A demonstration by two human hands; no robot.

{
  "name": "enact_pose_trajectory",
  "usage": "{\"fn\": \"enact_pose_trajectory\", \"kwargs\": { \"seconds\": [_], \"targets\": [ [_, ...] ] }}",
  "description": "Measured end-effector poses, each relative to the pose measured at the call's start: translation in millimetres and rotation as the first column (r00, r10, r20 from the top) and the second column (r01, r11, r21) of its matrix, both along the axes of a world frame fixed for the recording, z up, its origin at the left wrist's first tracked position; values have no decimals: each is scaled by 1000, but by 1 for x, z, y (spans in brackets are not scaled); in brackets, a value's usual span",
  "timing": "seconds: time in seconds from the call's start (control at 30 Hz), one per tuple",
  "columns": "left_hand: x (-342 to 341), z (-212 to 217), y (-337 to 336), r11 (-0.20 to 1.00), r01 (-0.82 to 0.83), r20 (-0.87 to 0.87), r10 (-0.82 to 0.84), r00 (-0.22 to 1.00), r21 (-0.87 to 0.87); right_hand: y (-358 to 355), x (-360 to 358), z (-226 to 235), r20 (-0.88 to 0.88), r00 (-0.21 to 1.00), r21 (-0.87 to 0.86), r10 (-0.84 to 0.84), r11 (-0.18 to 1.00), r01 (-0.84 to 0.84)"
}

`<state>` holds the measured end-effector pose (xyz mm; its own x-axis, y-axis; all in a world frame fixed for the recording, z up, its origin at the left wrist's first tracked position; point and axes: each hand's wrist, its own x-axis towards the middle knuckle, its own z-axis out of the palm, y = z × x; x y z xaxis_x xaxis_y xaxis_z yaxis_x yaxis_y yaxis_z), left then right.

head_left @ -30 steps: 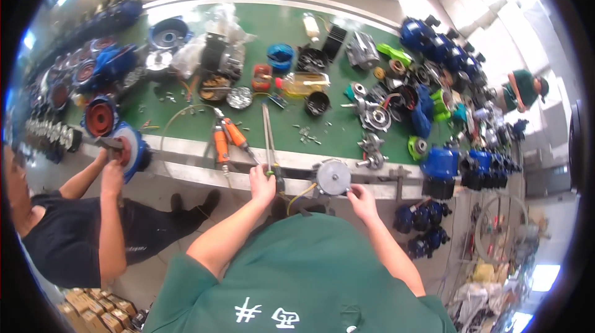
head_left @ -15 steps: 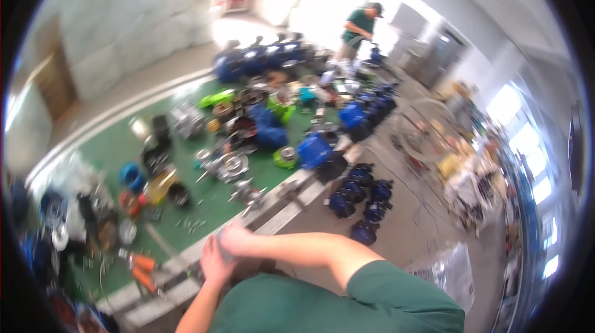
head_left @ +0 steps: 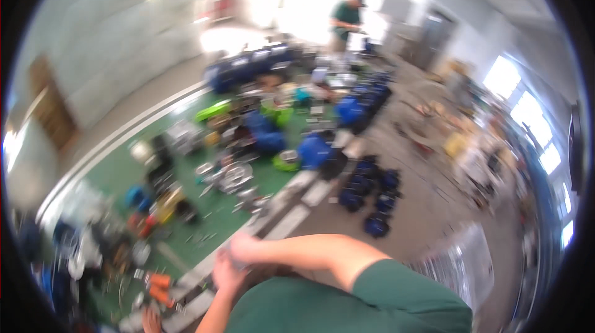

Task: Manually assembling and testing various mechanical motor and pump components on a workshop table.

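Note:
Close together at the near edge of the green-topped workbench (head_left: pixel 186 192), my two hands are closed around something small and greyish, too blurred and covered to name. My right hand (head_left: pixel 246 249) lies on its upper side, with the forearm reaching in from the right. Below it and to the left, my left hand (head_left: pixel 228 272) grips from the other side. Bare silvery metal fittings (head_left: pixel 246 198) lie on the bench just beyond. Two orange-handled tools (head_left: pixel 160 288), perhaps pliers, lie to the left of my hands.
Another person's hand (head_left: pixel 150 319) rests at the lower left bench edge. Motor parts and blue bins (head_left: pixel 315 151) crowd the bench. Dark blue round units (head_left: pixel 375 224) and a clear plastic bag (head_left: pixel 465 265) stand on the floor at right. A person (head_left: pixel 346 20) stands at the far end.
The whole view has shifted and tilted slightly. My hands stay together in much the same hold. Another person's hand has come in at the lower left, near the orange-handled tools.

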<state>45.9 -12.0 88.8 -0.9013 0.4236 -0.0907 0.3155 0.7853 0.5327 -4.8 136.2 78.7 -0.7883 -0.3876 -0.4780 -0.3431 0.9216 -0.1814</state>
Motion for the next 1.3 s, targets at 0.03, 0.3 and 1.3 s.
{"fn": "enact_pose_trajectory", "kwargs": {
  "seconds": [0.03,0.3,1.3],
  "targets": [
    [-2,1,1,998,51,-21,-52,998,-42,11,5,-11,-106,992,-29,67,997,-70],
    [21,-17,11,999,-34,77,31,997,31,48,23,14,-142,915,236,377,911,-339],
    [8,6,-11,1000,-31,116,31,993,-2,63,25,-7,-274,962,-233,-16,971,-50]
  ]
}}
